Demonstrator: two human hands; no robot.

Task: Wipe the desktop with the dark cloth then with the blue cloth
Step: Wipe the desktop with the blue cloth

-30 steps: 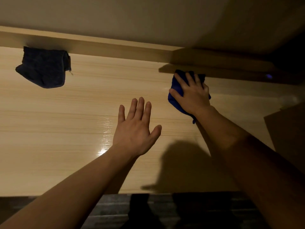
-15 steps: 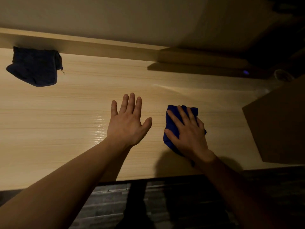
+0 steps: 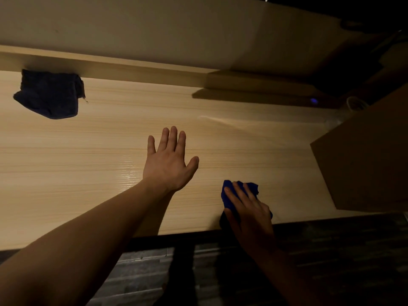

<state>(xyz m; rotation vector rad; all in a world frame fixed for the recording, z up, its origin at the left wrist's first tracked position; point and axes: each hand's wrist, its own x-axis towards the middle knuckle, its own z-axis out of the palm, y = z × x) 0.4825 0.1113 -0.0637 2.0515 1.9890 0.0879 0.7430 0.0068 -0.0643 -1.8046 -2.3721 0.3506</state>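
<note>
Pressing the blue cloth [image 3: 240, 192] flat under the right hand [image 3: 249, 212], close to the near edge of the desktop [image 3: 88, 162].

No container with visible contents appears; a brown box-like shape [image 3: 364, 164] stands at the right, its inside unseen. Since a second ago the blue cloth and right hand have travelled from the back of the desktop, near the raised ledge [image 3: 132, 67], down to the front edge. The left hand [image 3: 170, 162] has kept its pose: fingers spread wide, palm down over the middle of the wood, holding nothing; whether it touches the surface cannot be told. The right hand's fingers lie extended on top of the cloth. The dark cloth [image 3: 49, 94] lies bunched at the far left against the ledge, well apart from both hands.
</note>
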